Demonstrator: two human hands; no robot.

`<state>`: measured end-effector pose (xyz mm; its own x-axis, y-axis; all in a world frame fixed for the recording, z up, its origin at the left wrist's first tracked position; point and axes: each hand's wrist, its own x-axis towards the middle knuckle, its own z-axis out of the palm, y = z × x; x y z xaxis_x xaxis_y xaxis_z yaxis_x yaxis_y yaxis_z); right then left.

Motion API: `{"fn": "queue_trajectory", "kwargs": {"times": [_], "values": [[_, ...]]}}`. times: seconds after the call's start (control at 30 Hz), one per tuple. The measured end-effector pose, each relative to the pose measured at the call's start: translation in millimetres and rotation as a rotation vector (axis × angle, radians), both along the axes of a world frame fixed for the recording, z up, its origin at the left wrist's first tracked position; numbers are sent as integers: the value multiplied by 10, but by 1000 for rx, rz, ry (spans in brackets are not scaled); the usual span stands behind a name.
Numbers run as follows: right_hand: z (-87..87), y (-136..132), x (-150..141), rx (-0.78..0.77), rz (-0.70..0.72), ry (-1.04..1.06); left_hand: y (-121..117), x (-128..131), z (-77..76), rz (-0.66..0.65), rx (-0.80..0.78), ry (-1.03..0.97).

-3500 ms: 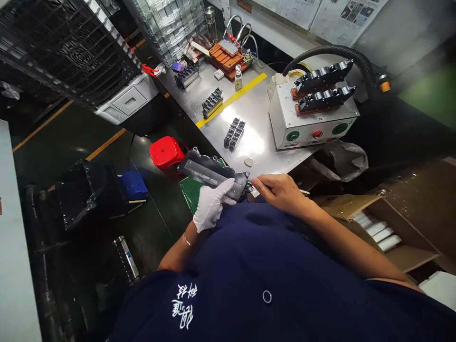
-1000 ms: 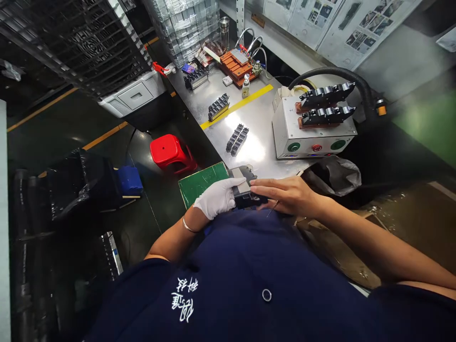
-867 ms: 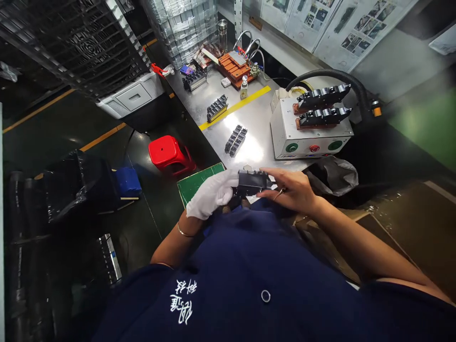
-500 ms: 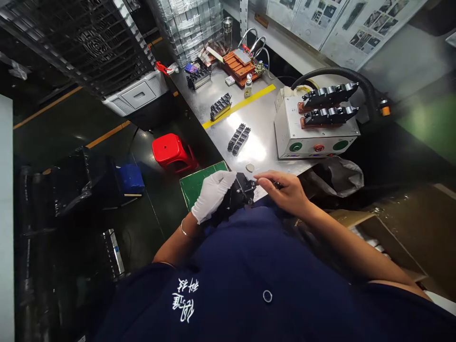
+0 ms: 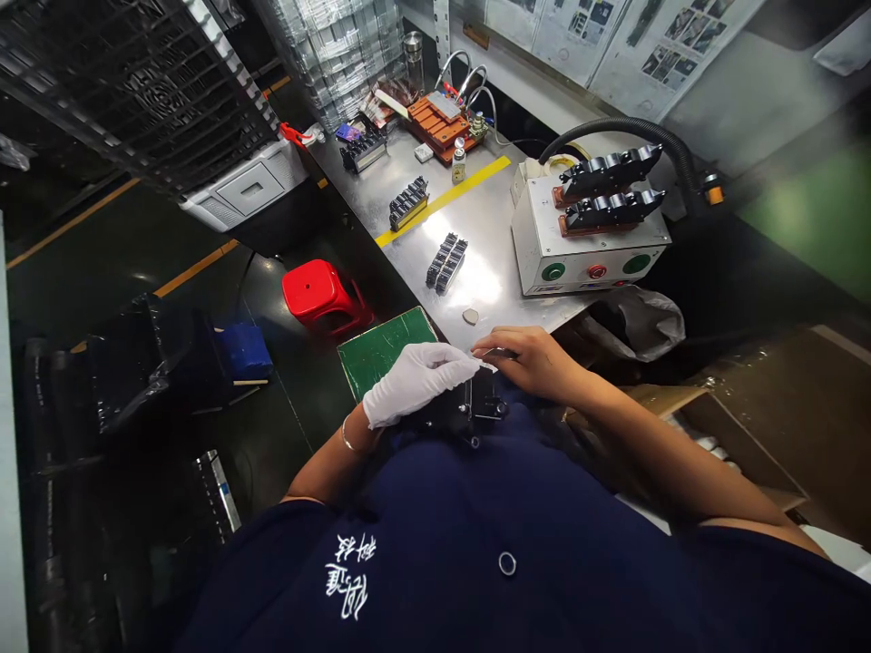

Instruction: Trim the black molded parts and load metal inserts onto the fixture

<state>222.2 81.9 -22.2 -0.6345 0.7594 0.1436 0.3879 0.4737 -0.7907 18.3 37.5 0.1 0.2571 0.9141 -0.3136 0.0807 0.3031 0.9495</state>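
Close to my body, a black moulded plastic part with small round lugs is held by my left hand, which wears a white glove. The gloved fingers are closed on its upper edge and cover much of it. My bare right hand is closed around a thin metal tool; most of the tool is hidden, so its kind is unclear. The right fingertips are beside the left fingertips at the part's upper edge. A green board lies behind the left hand.
On the metal table are black ribbed parts, a small bottle and an orange fixture. A white control box bears two black parts. A red stool stands left; a cardboard box is at right.
The black part has been turned over and shifted in my left hand, from its long flat side to its lugged end. My right hand has stayed near its edge. The view has swung slightly.
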Motion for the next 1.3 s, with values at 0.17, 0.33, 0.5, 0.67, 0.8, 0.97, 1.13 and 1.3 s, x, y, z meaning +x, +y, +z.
{"fn": "queue_trajectory", "kwargs": {"times": [0.17, 0.33, 0.5, 0.67, 0.8, 0.97, 1.13, 1.3], "values": [[14, -41, -4, -190, -168, 123, 26, 16, 6, 105, 80, 61], [88, -156, -19, -217, -32, 183, 36, -5, -58, 215, 104, 99], [97, -163, -41, -138, -59, 196, 52, 8, -75, 229, 109, 107], [105, -139, -47, -114, -69, 168, 68, 20, -48, 227, 98, 94], [118, -137, -55, -113, -51, 164, 73, 16, -43, 241, 85, 86], [130, -111, -21, -144, 43, 164, 61, 8, -46, 277, 87, 69], [163, -80, 30, -308, 219, 288, 48, 15, 7, 224, 89, 35], [213, -121, 0, -116, 39, 274, 67, -2, -34, 283, 142, 65]]}}
